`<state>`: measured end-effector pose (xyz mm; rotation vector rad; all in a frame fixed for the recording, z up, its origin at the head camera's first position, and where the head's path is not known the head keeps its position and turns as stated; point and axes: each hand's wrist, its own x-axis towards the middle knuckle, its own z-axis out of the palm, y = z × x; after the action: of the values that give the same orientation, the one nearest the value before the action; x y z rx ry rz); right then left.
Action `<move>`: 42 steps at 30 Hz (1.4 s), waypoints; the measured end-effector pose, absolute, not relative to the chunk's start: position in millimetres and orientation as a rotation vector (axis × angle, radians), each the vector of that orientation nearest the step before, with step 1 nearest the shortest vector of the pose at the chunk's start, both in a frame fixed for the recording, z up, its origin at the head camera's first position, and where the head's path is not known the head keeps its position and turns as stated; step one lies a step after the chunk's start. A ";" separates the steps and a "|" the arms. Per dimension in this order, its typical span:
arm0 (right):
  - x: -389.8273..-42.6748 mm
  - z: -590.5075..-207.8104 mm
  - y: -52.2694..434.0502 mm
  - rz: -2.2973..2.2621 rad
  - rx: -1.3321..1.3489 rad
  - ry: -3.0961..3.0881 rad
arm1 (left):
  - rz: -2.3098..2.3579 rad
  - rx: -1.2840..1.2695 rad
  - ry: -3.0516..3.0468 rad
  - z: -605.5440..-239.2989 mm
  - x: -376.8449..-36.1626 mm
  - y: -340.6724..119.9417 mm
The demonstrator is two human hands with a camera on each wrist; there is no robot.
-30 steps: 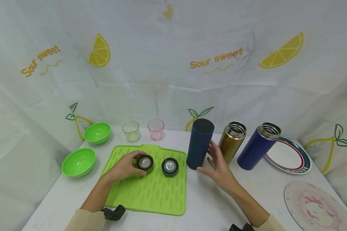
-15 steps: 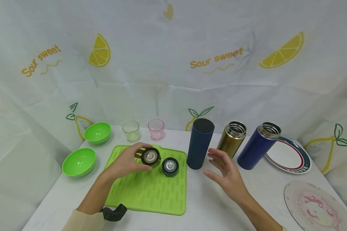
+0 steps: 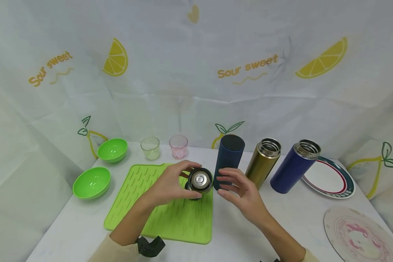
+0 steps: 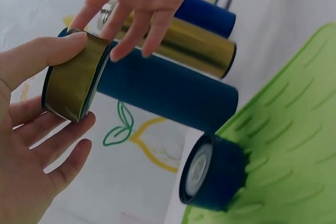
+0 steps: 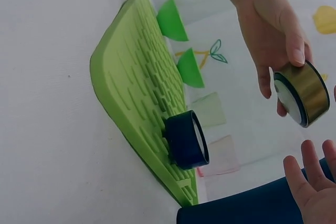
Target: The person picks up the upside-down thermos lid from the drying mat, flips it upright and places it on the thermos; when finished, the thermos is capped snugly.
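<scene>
Two hands are meeting above the right edge of the green mat [image 3: 163, 214]. Left hand [image 3: 170, 187] is holding the gold lid [image 3: 200, 180] in a pinch grip, thumb on top, fingers beneath, steel inner face turned toward the camera, likely so it can be passed across. Right hand [image 3: 240, 189] is hovering just right of that grip, fingers spread and relaxed, holding nothing, apart from the lid. Directly under the grip, the dark blue lid [image 4: 212, 177] is resting on the mat. Beyond the grip, the capped dark bottle [image 3: 228, 160] is standing on the tabletop [image 3: 281, 225]; further right, the gold bottle [image 3: 263, 162] and blue bottle [image 3: 294, 166] are standing uncapped.
</scene>
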<state>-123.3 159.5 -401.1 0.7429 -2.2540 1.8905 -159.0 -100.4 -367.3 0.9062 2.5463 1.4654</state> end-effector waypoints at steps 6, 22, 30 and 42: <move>-126.3 -401.6 158.1 1.935 0.763 -2.244 | 1.525 0.927 2.512 -367.9 -157.6 -85.8; -126.1 -400.5 161.2 1.926 0.774 -2.278 | 1.561 0.910 2.460 -369.7 -156.5 -79.4; -125.9 -399.8 166.1 1.951 0.805 -2.234 | 1.603 0.814 2.431 -367.4 -158.2 -82.4; -127.8 -399.9 165.9 2.005 0.892 -2.130 | 1.644 0.781 2.405 -364.0 -158.6 -82.2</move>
<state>-127.8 165.9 -399.9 0.8920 -2.1303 2.0049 -158.6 -82.2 -364.0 0.7811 2.4052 1.6444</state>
